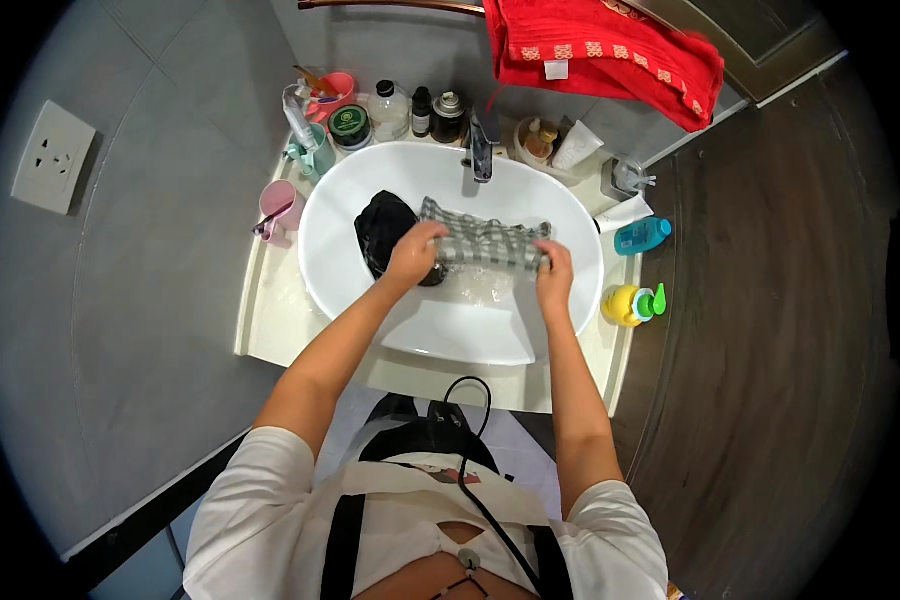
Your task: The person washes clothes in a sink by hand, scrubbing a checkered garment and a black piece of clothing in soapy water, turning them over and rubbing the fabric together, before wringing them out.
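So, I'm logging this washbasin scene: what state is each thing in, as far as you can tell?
Left hand: closed on the checked cloth
Right hand: closed on the cloth's right end
Checked cloth: rumpled, spread between both hands
Basin: holding some water
Black cloth: bunched in the basin
Faucet: cannot tell whether running
Red towel: hanging
Wall socket: nothing plugged in
Green-lidded jar: closed

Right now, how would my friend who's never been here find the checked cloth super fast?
Look for the big white oval sink. Over the middle of it, the left hand and right hand each hold one end of the checked cloth. Its grey-and-white squares set it apart from the plain black cloth beside it on the left.
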The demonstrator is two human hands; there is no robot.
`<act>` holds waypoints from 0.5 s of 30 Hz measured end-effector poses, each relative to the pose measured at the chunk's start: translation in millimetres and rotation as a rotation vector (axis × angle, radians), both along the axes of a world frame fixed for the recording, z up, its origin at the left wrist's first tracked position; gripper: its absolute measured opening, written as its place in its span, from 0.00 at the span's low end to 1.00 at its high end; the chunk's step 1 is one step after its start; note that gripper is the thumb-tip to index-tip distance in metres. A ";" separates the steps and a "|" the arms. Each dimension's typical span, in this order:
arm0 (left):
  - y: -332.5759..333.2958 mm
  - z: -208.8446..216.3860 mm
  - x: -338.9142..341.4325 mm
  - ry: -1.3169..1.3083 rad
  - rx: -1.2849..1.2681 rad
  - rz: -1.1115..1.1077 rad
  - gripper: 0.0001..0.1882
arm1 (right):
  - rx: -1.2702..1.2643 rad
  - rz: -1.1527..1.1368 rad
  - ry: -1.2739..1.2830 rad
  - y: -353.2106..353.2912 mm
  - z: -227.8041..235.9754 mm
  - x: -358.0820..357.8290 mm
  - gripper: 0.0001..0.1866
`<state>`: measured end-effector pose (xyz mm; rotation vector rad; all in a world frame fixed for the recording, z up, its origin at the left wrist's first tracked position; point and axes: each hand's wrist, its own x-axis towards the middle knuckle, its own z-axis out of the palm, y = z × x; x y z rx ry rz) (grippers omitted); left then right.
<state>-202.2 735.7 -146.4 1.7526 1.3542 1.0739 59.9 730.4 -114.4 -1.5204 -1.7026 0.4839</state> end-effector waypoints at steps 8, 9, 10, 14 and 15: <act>-31.0 -55.0 32.2 0.830 -0.047 -0.186 0.15 | -0.347 0.259 -0.519 -30.0 -83.7 -33.1 0.23; -36.3 -48.6 28.3 0.818 -0.049 -0.279 0.14 | -0.376 0.452 -0.510 -32.1 -79.5 -39.3 0.23; -34.3 -38.9 23.1 0.805 -0.039 -0.363 0.14 | -0.416 0.597 -0.630 -26.6 -60.1 -46.8 0.24; -17.0 -41.1 -15.1 0.874 -0.058 -0.245 0.14 | -0.530 0.291 -0.578 -11.1 -51.3 -40.1 0.23; -13.2 -42.6 -17.2 0.893 -0.078 -0.141 0.15 | -0.528 0.241 -0.594 -10.4 -55.9 -39.9 0.24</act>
